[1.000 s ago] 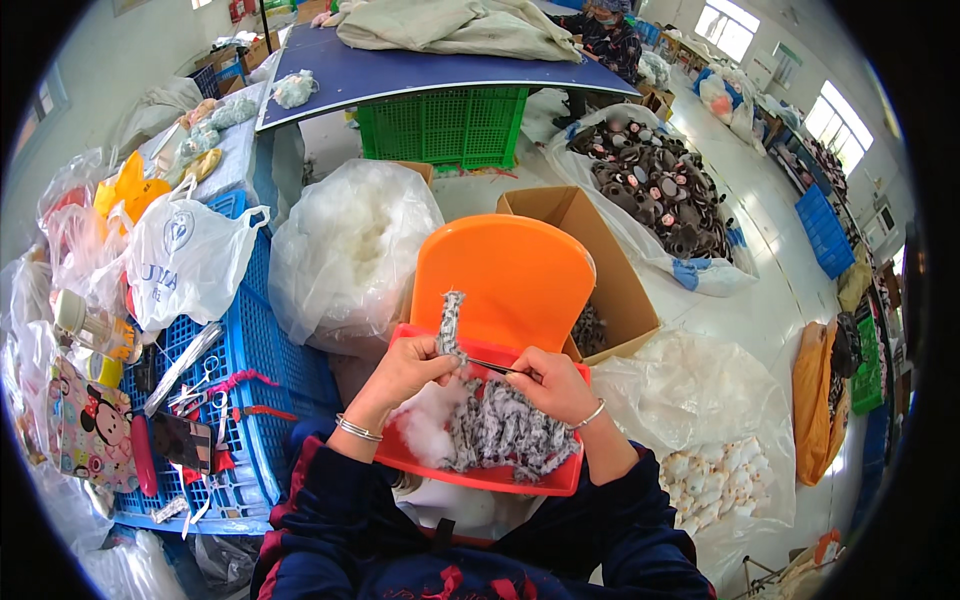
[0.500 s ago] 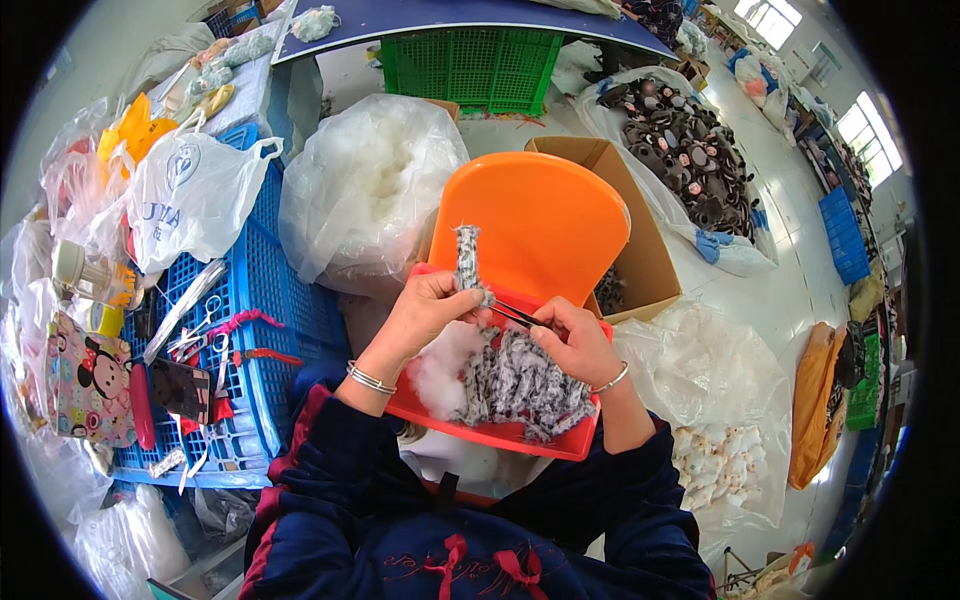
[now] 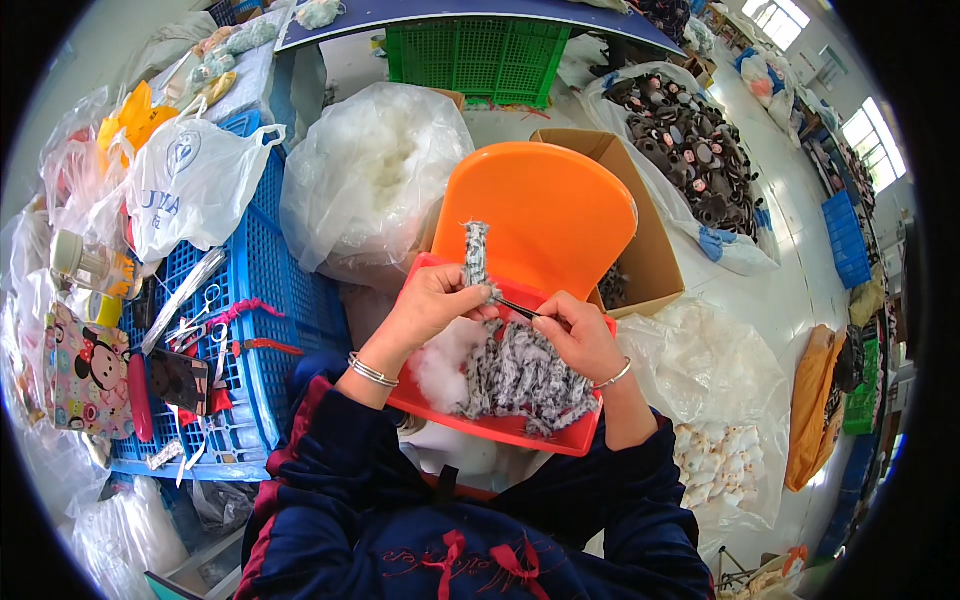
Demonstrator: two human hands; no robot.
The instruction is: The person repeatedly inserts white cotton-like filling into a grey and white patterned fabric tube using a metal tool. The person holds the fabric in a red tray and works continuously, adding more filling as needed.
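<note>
In my left hand (image 3: pixel 437 307), thumb and fingers pinch a fuzzy grey-and-white fabric tube (image 3: pixel 476 250), which stands up above the grip. My right hand (image 3: pixel 583 337) is closed on dark, slim tweezers (image 3: pixel 517 308). Their tips point left and meet the tube's lower end by my left fingertips; whether they reach inside is hidden. Below both hands lies a red tray (image 3: pixel 570 441). It holds a tuft of white stuffing (image 3: pixel 437 368) on the left and a heap of similar grey-and-white fuzzy pieces (image 3: pixel 532 376) on the right.
An orange chair (image 3: pixel 545 205) stands just beyond the tray, with a cardboard box (image 3: pixel 655 250) behind it. To the left are a bag of white stuffing (image 3: pixel 365 170) and a blue crate (image 3: pixel 255 400) bearing scissors (image 3: pixel 212 300). Dark plush pieces (image 3: pixel 690 150) fill a sack at far right.
The tweezers' two arms showed apart earlier; now they look pressed together, with the tips closer in at the tube's end. The view has shifted slightly, while both hands keep their hold.
</note>
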